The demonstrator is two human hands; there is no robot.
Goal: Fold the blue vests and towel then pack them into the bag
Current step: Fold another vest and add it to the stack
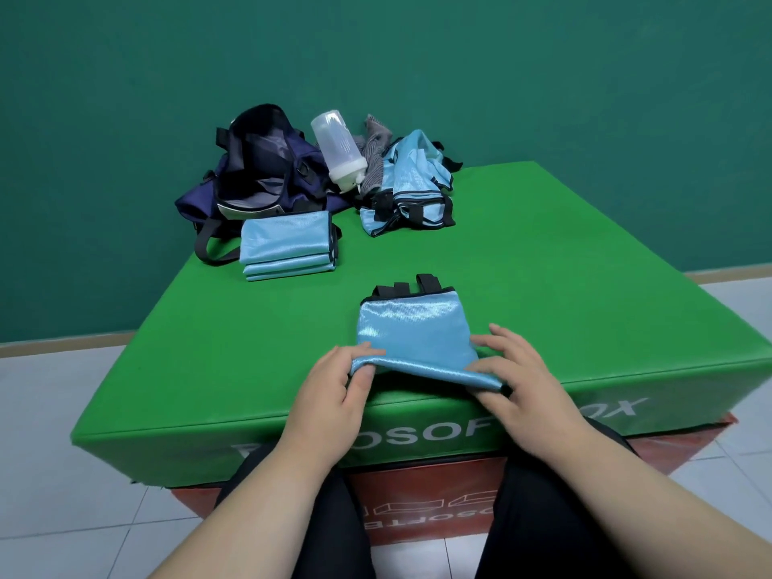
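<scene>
A light blue vest (411,328) with black straps lies partly folded near the front edge of the green box (564,286). My left hand (334,386) pinches its near left corner. My right hand (514,378) grips its near right edge, fingers spread on top. A stack of folded blue vests (286,246) sits further back on the left. Unfolded blue vests (411,185) lie in a heap at the back right. The dark navy bag (263,173) stands open at the back left. A grey towel (376,152) is crumpled behind the heap.
A translucent plastic bottle (338,150) leans between the bag and the towel. The green box rests on a red box (417,495). White floor tiles surround it and a green wall rises behind. My dark-trousered legs are below the front edge.
</scene>
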